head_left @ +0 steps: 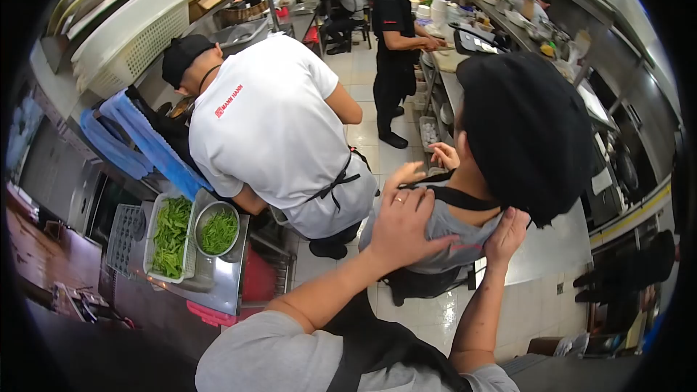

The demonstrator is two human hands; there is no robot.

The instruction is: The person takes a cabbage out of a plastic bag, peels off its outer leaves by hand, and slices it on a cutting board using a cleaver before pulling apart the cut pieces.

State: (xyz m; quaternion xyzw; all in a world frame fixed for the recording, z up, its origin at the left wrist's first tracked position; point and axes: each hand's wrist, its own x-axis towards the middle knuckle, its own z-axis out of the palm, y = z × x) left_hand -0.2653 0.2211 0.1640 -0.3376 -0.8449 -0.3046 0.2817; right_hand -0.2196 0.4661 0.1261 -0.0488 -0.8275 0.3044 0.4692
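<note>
Close in front stands a co-worker in a black cap (526,131), wearing a grey shirt (428,245) with a black apron strap (465,196) round the neck. My left hand (406,223) lies across this person's shoulder, fingers stretched out and apart, a ring on one finger. At the other shoulder, beside the neck and the strap, my right hand (504,235) is closed with its fingers pressed together. What lies between those fingers is hidden. The co-worker's own raised hands (443,154) show ahead of my left hand.
A person in a white T-shirt (272,109) bends over the left counter. Nearby are a white basket of green leaves (147,261), a metal bowl of cut greens (198,236) and blue towels (145,127). Another person in black (392,36) works at the right counter. Tiled floor (361,65) runs between.
</note>
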